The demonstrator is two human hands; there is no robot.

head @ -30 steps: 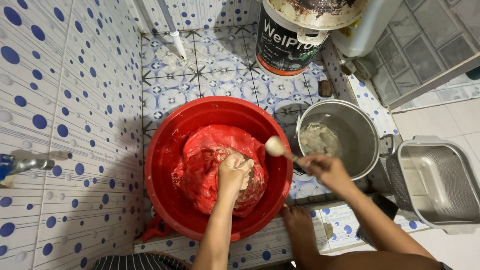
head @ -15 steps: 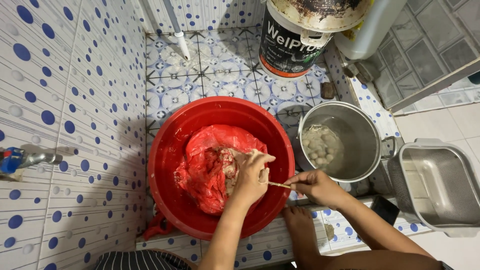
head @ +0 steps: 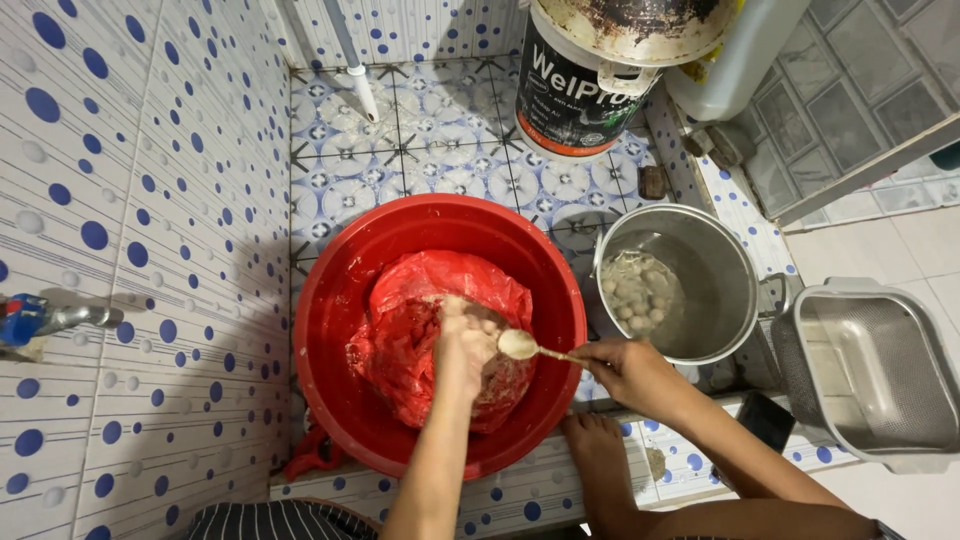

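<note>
Now | left hand squeezed shut on dough in red tub | right hand fingers gripped spoon beside left hand | metal pot nearby

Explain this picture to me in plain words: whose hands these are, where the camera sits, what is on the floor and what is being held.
There is no machine here. The one view comes from a camera worn on a person's head, looking straight down at their own two bare hands and a bare foot.

On the patterned tile floor sits a big red basin lined with a red plastic bag that holds a pale paste. The left hand is pressed into that paste. The right hand holds a spoon with a pale lump on its bowl, right beside the left hand.

Next to the basin stands a metal pot of water with pale balls in it. Further right lies a metal strainer tray. At the top stand a dirty bucket and a white jug. A tap sticks out of the dotted wall on the left.
</note>
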